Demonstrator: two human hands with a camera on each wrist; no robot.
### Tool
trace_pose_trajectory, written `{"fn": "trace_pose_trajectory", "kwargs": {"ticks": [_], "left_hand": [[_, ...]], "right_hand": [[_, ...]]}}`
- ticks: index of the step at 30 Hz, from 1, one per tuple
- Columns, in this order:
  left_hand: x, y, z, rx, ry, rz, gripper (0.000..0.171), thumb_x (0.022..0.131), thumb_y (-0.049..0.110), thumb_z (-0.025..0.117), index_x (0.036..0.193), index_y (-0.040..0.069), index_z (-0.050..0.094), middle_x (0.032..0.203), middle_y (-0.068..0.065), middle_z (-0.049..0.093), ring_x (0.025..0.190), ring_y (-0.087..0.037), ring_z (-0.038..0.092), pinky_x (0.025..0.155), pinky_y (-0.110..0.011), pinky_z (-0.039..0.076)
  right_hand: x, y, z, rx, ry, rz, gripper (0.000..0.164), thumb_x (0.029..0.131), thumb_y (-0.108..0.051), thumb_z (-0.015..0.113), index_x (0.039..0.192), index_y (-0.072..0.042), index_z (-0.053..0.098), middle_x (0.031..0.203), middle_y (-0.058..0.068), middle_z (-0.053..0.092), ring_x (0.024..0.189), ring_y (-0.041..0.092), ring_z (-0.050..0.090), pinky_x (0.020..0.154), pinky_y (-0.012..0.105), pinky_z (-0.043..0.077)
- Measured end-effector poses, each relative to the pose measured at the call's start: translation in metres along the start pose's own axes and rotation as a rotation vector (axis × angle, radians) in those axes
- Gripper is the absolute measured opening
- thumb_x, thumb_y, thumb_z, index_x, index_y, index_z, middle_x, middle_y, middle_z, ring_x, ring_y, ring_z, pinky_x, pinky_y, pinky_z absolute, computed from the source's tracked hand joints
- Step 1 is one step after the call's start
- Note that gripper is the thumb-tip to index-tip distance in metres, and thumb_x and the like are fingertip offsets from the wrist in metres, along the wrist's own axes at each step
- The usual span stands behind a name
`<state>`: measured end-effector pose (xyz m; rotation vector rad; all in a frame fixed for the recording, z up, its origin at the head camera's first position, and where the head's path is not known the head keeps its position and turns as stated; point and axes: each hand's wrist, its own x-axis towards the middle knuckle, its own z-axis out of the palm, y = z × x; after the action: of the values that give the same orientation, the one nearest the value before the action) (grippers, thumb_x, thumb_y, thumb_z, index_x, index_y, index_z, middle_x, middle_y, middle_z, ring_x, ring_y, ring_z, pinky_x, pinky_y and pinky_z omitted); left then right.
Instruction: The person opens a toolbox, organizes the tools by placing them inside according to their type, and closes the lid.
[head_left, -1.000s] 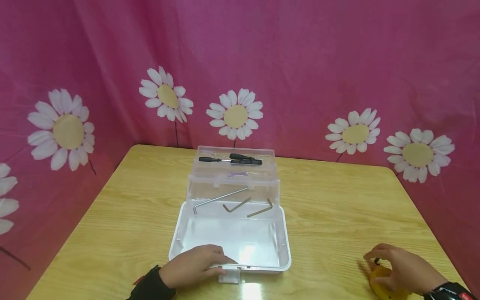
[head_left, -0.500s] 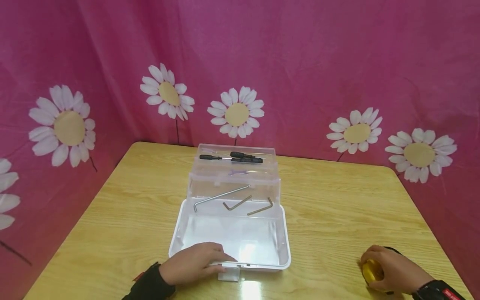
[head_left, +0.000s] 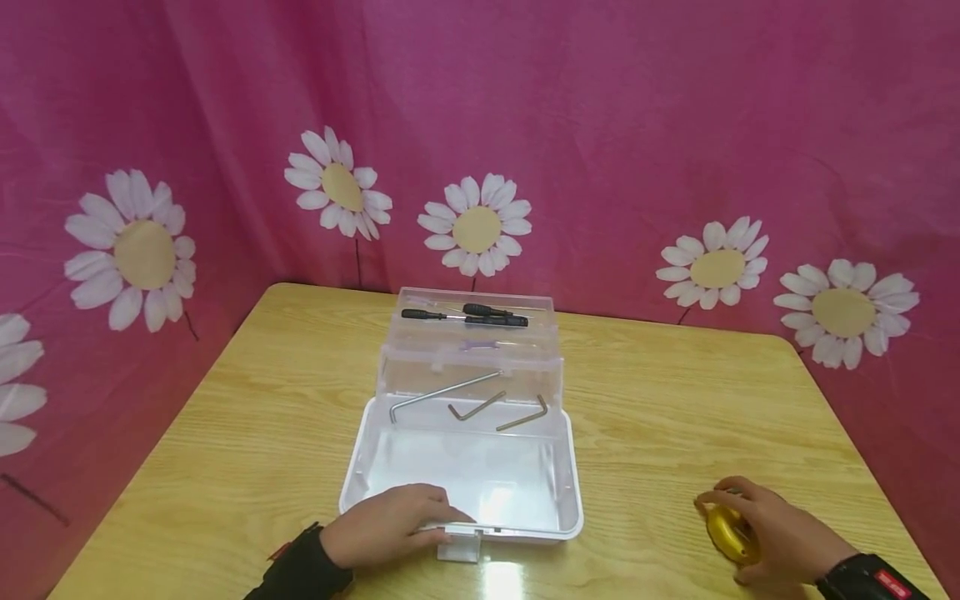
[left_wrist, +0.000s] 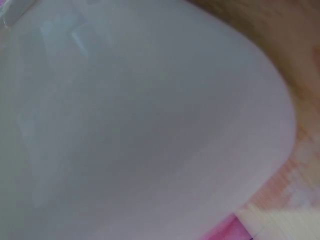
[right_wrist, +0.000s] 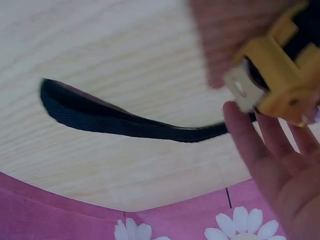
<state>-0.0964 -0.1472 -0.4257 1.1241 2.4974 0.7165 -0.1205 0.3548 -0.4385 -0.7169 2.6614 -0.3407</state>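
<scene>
A white toolbox [head_left: 480, 467] stands open on the table, with clear folding trays raised behind its bare base. My left hand [head_left: 397, 521] grips its front rim, thumb by the clear latch [head_left: 459, 547] and fingers over the edge. The left wrist view shows mostly the blurred white toolbox wall [left_wrist: 150, 125]. At the right, my right hand [head_left: 787, 533] holds a yellow tape measure [head_left: 729, 535]. In the right wrist view, the metal end hook [right_wrist: 245, 89] of the tape shows, and a black wrist strap [right_wrist: 125, 122] trails from it.
Three hex keys lie in the lower tray, a long silver hex key [head_left: 446, 395] among them. Black-handled screwdrivers [head_left: 491, 315] and a small purple-looking wrench [head_left: 480, 345] lie in the upper tray. A pink flowered curtain [head_left: 600, 167] borders the wooden table [head_left: 660, 400].
My right hand has closed round the tape measure and moved left with it, toward the toolbox. My left hand stays on the front rim.
</scene>
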Motion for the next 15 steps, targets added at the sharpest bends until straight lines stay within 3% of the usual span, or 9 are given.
{"fn": "trace_pose_trajectory", "kwargs": {"ticks": [7,11,15], "left_hand": [[-0.001,-0.001,0.000,0.010,0.020,0.033,0.031,0.097,0.038,0.045,0.119,0.028,0.065,0.095,0.014,0.060,0.084,0.005,0.048,0.079,-0.018,0.045],[-0.001,-0.001,-0.001,0.008,0.017,0.037,0.031,0.097,0.038,0.045,0.119,0.027,0.065,0.095,0.014,0.060,0.084,0.005,0.048,0.080,-0.018,0.045],[-0.001,-0.001,-0.003,-0.003,-0.002,0.026,0.032,0.097,0.038,0.045,0.119,0.026,0.065,0.097,0.013,0.061,0.087,0.004,0.050,0.082,-0.019,0.046]], "right_hand": [[0.004,0.005,0.004,-0.019,0.036,-0.085,0.064,0.058,-0.019,0.086,0.115,-0.023,0.059,0.113,0.005,0.054,0.089,0.015,0.053,0.066,0.020,0.048],[0.009,0.001,0.001,-0.043,0.027,-0.067,0.062,0.056,-0.015,0.087,0.112,-0.022,0.061,0.109,0.003,0.055,0.088,0.013,0.053,0.068,0.026,0.051],[0.014,-0.006,-0.002,-0.110,0.089,-0.041,0.062,0.054,-0.014,0.088,0.110,-0.022,0.063,0.109,0.008,0.057,0.091,0.022,0.056,0.068,0.034,0.053]]}}
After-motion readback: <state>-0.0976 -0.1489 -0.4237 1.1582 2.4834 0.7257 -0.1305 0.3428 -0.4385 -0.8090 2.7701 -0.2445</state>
